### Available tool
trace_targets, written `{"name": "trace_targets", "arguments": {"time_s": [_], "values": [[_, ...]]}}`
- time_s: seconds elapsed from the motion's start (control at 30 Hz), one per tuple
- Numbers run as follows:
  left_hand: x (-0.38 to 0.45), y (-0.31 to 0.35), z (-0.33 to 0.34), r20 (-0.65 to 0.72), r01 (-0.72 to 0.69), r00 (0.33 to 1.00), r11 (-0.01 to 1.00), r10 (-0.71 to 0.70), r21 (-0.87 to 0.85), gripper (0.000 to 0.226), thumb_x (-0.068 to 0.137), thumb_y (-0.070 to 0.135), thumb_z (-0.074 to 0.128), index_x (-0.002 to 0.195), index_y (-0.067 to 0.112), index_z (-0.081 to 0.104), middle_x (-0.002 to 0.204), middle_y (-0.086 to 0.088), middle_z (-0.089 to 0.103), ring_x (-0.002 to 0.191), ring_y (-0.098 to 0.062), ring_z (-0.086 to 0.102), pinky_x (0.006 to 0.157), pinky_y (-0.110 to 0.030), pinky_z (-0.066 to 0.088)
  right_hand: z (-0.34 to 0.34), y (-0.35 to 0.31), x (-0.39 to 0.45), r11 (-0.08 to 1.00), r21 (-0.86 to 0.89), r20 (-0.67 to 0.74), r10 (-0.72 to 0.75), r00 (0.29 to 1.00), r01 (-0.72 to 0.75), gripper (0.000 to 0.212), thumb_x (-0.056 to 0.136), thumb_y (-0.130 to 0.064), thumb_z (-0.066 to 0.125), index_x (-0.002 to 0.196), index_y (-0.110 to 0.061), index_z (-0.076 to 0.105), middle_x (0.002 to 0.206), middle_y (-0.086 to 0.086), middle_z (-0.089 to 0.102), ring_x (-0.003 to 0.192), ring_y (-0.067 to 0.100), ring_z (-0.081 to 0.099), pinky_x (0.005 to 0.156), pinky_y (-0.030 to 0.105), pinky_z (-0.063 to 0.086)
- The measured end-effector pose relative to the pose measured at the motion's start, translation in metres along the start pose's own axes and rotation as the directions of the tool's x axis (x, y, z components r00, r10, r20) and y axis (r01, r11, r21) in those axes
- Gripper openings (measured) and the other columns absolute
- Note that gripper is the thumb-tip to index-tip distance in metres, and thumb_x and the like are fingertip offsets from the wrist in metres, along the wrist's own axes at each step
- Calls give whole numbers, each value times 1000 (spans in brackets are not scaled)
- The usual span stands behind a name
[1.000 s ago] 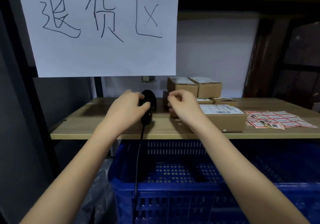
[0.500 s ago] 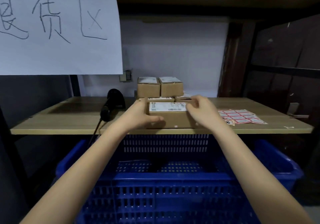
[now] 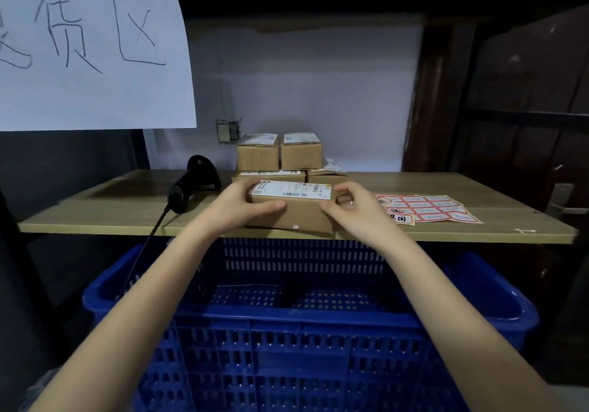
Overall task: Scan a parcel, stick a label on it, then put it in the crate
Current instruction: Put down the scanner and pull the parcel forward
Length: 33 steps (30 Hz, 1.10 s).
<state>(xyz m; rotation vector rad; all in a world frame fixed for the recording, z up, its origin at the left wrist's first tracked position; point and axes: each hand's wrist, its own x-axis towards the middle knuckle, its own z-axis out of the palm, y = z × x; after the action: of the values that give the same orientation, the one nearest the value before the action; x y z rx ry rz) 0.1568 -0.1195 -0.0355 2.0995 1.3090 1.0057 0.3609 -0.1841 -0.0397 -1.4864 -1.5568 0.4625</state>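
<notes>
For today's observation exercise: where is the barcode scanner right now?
The black scanner lies on the wooden shelf, left of the parcel held by both hands, untouched, its cable hanging over the front edge.

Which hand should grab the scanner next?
Left. The left hand holds the parcel's left end, nearest the scanner lying left of it. The right hand is on the sticker side.

Perhaps five parcels [image 3: 291, 209]; one scanner [image 3: 194, 182]; one crate [image 3: 306, 348]; two hands [image 3: 242, 209]
</notes>
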Motion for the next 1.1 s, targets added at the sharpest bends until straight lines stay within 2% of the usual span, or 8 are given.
{"name": "trace_targets", "arguments": {"time_s": [0.17,0.33,0.4,0.53,0.63,0.87,1.0,1.1], "values": [[0,2,-9,69,42,997,998,-45,40,74,74,42,72,137,12,45,131,-1,55,112,-12,53,88,-18,45,-13,1,-6,998,48,39,35,999,-36,56,85,-36,64,132,-12,45,119,2,53,101,19,57,88,27,44],[-45,23,-2,-362,18,918,895,161,446,66,81,54,57,135,16,49,121,-11,52,114,-29,52,91,-39,46,-28,1,15,992,71,10,101,995,-101,38,98,-34,38,132,-21,50,133,8,57,120,28,55,94,36,45],[-66,39,16,-333,10,929,890,160,456,65,86,54,49,140,18,41,122,-11,49,113,-29,53,89,-38,45,-21,4,26,990,76,64,114,991,-118,33,98,-26,37,125,-25,56,132,7,58,116,28,58,96,39,48],[-73,43,46,-230,48,972,913,51,406,77,87,57,44,148,16,23,139,-11,35,126,-28,45,94,-37,44,-9,4,29,983,136,114,109,987,-124,34,99,-15,38,127,-12,56,121,4,59,82,-1,60,55,-1,42],[-73,41,51,-183,33,983,953,24,302,82,86,55,48,149,13,18,150,-10,23,134,-26,38,101,-36,40,-9,5,22,972,205,102,97,990,-116,31,99,-15,39,121,-11,59,122,13,61,99,15,55,88,22,49],[-58,23,31,-44,10,999,999,-12,-49,85,78,34,70,147,8,29,149,-8,37,131,-18,46,112,-31,34,-11,11,-7,991,116,55,-80,995,73,30,95,-19,51,120,-8,62,108,2,62,95,12,58,89,32,54],[-46,19,15,91,71,995,951,-46,-302,70,81,11,68,145,11,36,135,-3,56,111,-5,59,93,-11,47,-3,10,-13,992,33,0,-124,992,124,32,89,-20,59,118,-6,61,102,6,63,87,12,56,81,20,46],[-38,14,7,134,66,991,949,-26,-307,62,84,8,64,141,16,43,113,15,65,89,16,61,78,1,46,2,8,-11,994,27,-29,-103,994,104,33,86,-22,64,115,-6,61,100,7,61,87,16,57,86,30,47]]}}
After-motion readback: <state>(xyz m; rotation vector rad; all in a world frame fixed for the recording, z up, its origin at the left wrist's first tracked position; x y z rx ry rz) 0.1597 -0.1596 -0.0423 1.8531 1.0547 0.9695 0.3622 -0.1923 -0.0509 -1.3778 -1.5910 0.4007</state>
